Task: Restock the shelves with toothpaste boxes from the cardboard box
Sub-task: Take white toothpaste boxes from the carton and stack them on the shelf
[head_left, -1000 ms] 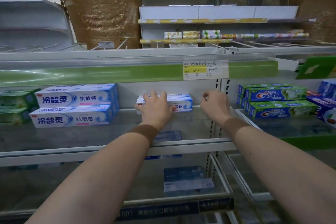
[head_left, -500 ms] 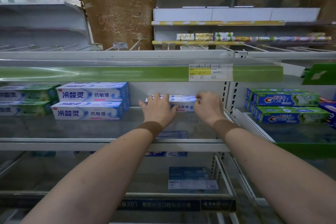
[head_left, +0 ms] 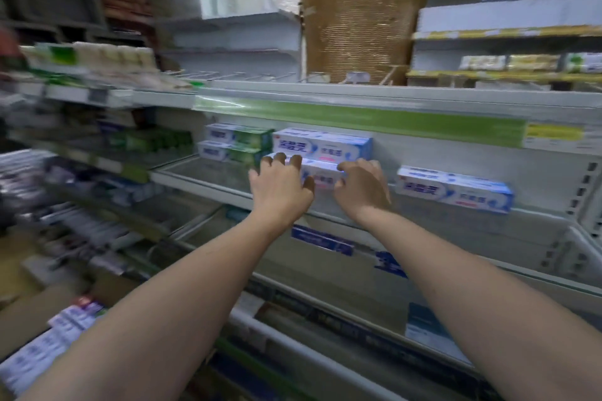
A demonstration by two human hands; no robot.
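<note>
Both hands are reaching onto the shelf [head_left: 208, 184], meeting at the lower toothpaste box [head_left: 322, 176] of a two-high stack. The left hand [head_left: 280, 187] is lying over that box's left end, fingers curling over its top edge and thumb pressing its front face, so it is grasping the box. The right hand [head_left: 361, 187] is curling round the box's right end, fingertips on the top and thumb against the front, grasping it too. Directly above the hands, the upper toothpaste box [head_left: 322, 145] is sitting on the held one. Just left of the left hand, two green-and-white boxes [head_left: 234, 146] are standing stacked on the same shelf. To the right of the right hand, apart from it, a single blue-and-white box [head_left: 454, 189] is lying on the shelf. Below the left forearm, more toothpaste boxes [head_left: 49, 345] are lying in the cardboard box [head_left: 35, 306], blurred. Above the hands, a green price strip [head_left: 374, 120] is running along the shelf edge.
</note>
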